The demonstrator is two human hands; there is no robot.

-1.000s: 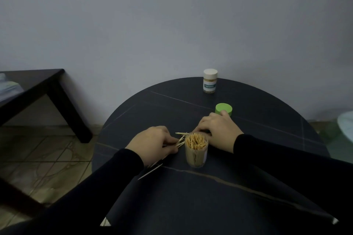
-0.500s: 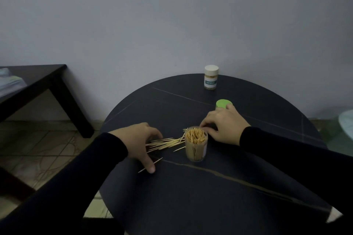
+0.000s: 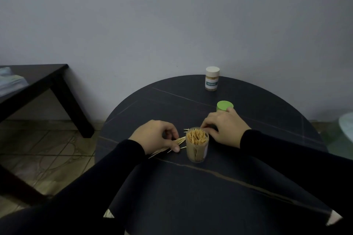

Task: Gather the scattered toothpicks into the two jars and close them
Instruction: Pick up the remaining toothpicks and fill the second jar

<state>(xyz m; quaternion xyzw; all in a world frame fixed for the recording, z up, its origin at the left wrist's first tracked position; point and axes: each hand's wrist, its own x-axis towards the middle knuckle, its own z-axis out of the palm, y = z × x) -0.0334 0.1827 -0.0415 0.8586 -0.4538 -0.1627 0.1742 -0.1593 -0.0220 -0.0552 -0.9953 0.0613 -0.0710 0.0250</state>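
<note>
An open clear jar, packed with upright toothpicks, stands mid-table. Just left of it lies a bundle of loose toothpicks on the dark round table. My left hand curls over that bundle, thumb and fingers closing round the sticks; some ends poke out below my wrist. My right hand rests on the table right behind the open jar, fingers bent down to the surface and holding nothing I can see. A green lid sits just beyond my right hand. A second jar with a white lid stands shut at the far edge.
A dark low table stands at the left over a tiled floor. A pale round object shows at the right edge. The wall is close behind the round table.
My left hand has come back toward the open jar, drawing the spread toothpicks into a tight bundle under its fingers. The right hand has stayed behind the jar.
</note>
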